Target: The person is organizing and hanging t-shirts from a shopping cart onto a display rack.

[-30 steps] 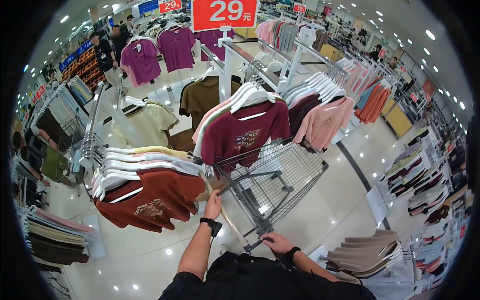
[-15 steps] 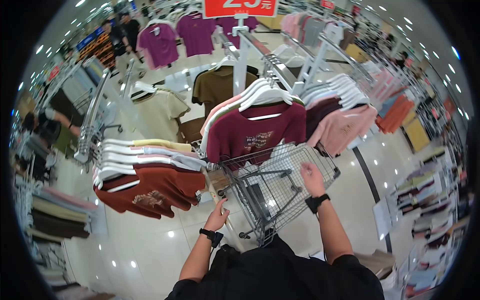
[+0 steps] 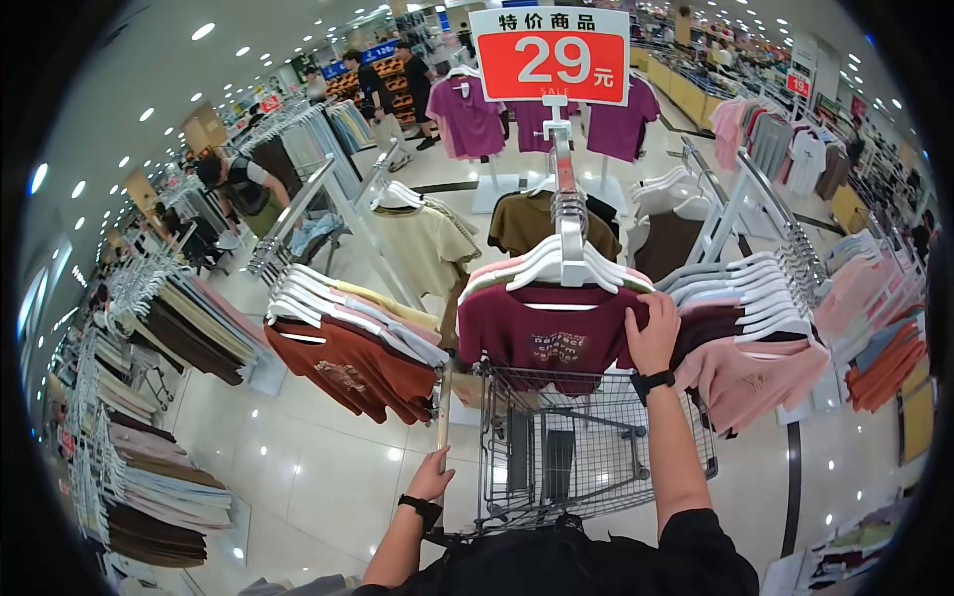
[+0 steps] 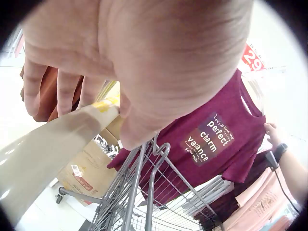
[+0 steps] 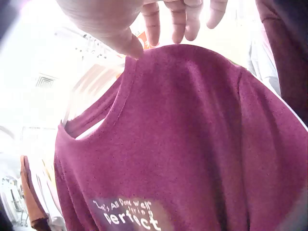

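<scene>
My left hand holds the cream handle of a wire shopping cart. In the left wrist view the thumb and fingers lie on either side of that handle. A maroon T-shirt with a printed chest patch hangs on a white hanger beyond the cart. My right hand reaches over the cart to the shirt's right shoulder. The right wrist view has the thumb at the maroon shoulder edge near the collar, the other fingers slightly bent above and behind it, apart from the thumb.
Rust-red tops hang left of the maroon shirt and pink tops right of it. A red and white price sign stands above the rack. A cardboard box sits behind the cart. People walk at the back left.
My right hand has gone from the cart's handle end, across the basket, to the maroon shirt's shoulder. The cart has turned to face the rack, with my left hand staying on the handle.
</scene>
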`<state>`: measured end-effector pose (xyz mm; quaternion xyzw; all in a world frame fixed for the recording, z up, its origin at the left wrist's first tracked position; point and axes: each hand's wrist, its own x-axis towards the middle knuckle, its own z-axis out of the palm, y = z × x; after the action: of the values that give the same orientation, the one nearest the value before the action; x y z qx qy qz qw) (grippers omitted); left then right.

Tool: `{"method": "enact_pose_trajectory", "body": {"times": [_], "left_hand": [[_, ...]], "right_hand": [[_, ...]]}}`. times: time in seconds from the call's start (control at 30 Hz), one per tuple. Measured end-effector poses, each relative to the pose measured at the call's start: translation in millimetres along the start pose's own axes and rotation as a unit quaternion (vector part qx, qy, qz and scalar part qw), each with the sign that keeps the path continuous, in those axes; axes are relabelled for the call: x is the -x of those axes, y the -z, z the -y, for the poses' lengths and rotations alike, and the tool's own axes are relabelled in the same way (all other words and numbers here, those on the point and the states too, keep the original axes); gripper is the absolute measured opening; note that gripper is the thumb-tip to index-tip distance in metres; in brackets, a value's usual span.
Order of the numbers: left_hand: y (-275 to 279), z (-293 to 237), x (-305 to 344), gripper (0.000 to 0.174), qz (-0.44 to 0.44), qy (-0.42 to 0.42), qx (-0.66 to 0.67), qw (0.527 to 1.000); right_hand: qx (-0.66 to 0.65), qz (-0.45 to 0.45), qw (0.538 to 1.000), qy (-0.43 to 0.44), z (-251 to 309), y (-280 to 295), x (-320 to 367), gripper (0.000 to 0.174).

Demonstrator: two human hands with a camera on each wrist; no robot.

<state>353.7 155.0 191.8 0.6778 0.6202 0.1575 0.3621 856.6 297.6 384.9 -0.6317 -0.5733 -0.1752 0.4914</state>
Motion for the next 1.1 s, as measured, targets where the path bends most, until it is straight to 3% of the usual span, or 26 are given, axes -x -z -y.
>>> {"method": "enact_pose_trajectory", "body": {"times": [0.1,0.17,0.23,0.33,0.43,0.47,0.5,0.6,0.7,0.73,0.83,0.93,1.0,1.03,1.1], "left_hand": [[-8.7,-2.2,15.6,0.066,-0.012,0.033,0.016,0.999],[-14.3,-9.1,20.1,0.065,-0.03,0.064,-0.01,0.997],[-16.3,-17.5,26.6,0.065,-0.039,0.086,-0.006,0.995],[-21.9,-22.8,32.1,0.064,-0.046,0.11,-0.01,0.993],[-25.3,-19.8,39.0,0.064,-0.047,0.11,-0.025,0.993],[-25.1,-20.3,37.2,0.063,-0.052,0.104,-0.029,0.993],[-25.2,-21.1,36.4,0.063,-0.054,0.101,-0.029,0.993],[-26.2,-23.8,36.6,0.062,-0.049,0.126,-0.029,0.99],[-30.2,-20.8,39.1,0.062,-0.049,0.129,-0.03,0.99],[-31.3,-17.3,38.2,0.062,-0.049,0.125,-0.03,0.991],[-34.4,-13.6,37.9,0.061,-0.045,0.123,-0.033,0.991],[-36.1,-15.2,36.0,0.061,-0.046,0.131,-0.041,0.99],[-38.3,-14.9,37.0,0.06,-0.045,0.137,-0.046,0.988],[-39.6,-13.3,36.8,0.059,-0.048,0.139,-0.049,0.988],[-40.9,-10.9,35.5,0.059,-0.053,0.139,-0.051,0.988]], "right_hand": [[-0.02,0.021,1.0,-0.012,-6.3,-1.3,-7.2,0.018],[-0.019,0.121,0.992,-0.031,-12.1,-2.2,-12.8,0.017],[-0.026,0.119,0.992,-0.005,-18.7,-0.1,-8.6,0.022],[-0.238,0.187,0.952,0.039,-22.4,8.8,-5.7,0.037],[-0.418,0.351,0.832,-0.098,-35.3,8.7,-0.7,0.035],[-0.491,0.403,0.753,-0.17,-36.3,12.9,-1.0,0.039],[-0.498,0.436,0.733,-0.158,-42.0,15.2,-1.8,0.046],[-0.633,0.446,0.603,-0.191,-38.2,20.0,4.1,0.062],[-0.652,0.447,0.574,-0.214,-14.6,43.5,1.5,0.063],[-0.648,0.46,0.573,-0.201,-18.2,37.6,4.9,0.066],[-0.621,0.5,0.575,-0.186,-31.6,19.3,16.1,0.047],[-0.578,0.491,0.63,-0.163,-25.3,20.7,32.4,0.017],[-0.555,0.439,0.689,-0.154,-21.1,24.1,46.9,0.021],[-0.555,0.439,0.69,-0.154,-23.6,25.6,57.3,0.021],[-0.535,0.33,0.746,-0.221,-33.8,19.8,83.4,0.029]]}}
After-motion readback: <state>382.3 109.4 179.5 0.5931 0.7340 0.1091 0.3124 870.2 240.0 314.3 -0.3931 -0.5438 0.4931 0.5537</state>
